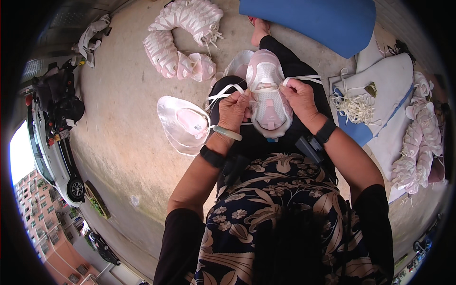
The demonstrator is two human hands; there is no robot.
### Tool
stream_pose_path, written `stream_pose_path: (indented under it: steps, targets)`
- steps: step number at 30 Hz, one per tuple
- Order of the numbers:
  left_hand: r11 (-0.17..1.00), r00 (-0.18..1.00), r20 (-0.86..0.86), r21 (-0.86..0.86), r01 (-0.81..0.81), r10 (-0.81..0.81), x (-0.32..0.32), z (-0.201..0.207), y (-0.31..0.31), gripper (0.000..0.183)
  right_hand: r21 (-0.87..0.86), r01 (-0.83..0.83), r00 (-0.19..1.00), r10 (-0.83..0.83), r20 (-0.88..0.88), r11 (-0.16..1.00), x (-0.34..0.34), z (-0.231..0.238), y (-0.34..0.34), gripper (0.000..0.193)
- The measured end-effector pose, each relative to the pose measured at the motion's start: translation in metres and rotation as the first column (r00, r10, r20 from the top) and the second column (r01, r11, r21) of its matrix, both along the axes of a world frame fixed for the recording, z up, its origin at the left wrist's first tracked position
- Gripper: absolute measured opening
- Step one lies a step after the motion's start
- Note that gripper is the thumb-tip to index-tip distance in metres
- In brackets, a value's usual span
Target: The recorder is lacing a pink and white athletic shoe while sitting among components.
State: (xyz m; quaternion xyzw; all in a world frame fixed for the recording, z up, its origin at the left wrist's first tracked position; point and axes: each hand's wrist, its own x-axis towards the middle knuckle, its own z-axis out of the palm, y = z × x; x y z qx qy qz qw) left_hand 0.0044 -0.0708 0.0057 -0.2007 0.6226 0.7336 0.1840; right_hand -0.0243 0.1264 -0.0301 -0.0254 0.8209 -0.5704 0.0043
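Note:
A pink and white shoe upper (269, 114) lies on my lap, its toe pointing away from me. A white shoelace (302, 78) crosses the upper, with loose lengths out to both sides. At the upper's left edge my left hand (233, 109) pinches the lace between thumb and fingers. My right hand (301, 97) pinches the lace at the right edge. Another upper (183, 124), white with a pink inside, rests by my left knee. Part of one more pale upper (239, 65) shows beyond my left knee.
On the floor ahead lies a curved stack of nested uppers (178, 42). To the right, a heap of white laces (356, 108) sits on pale and blue sheets (392, 80), with more stacked uppers (418, 142) beyond. A blue board (313, 21) is at the top. Far left stands a white car (52, 156).

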Motion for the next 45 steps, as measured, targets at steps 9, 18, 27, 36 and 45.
stream_pose_path:
  steps: [9,18,27,36,45]
  targets:
    - [0.998,0.996,-0.069,-0.028,-0.055,0.053,0.004,0.007,0.012,0.016,0.210,-0.014,0.990,0.043,-0.135,0.978,-0.002,0.000,-0.003,0.010]
    - [0.980,0.997,-0.020,-0.184,0.073,-0.078,0.002,0.007,0.005,0.010,0.165,-0.010,1.000,0.010,0.004,0.986,-0.003,-0.007,-0.002,0.015]
    - [0.967,0.984,-0.175,-0.254,-0.029,-0.017,-0.002,-0.006,0.009,0.014,0.287,-0.071,0.979,0.122,-0.165,0.955,0.003,0.028,0.005,0.010]
    - [0.877,0.919,-0.380,-0.471,-0.096,-0.103,-0.005,-0.037,0.010,0.010,0.707,-0.269,0.749,0.604,-0.273,0.653,0.001,0.041,-0.010,0.028]
    - [0.772,0.906,-0.402,-0.616,-0.157,-0.136,-0.016,-0.049,0.007,0.011,0.687,-0.240,0.830,0.512,-0.221,0.686,-0.004,0.031,-0.014,0.037]
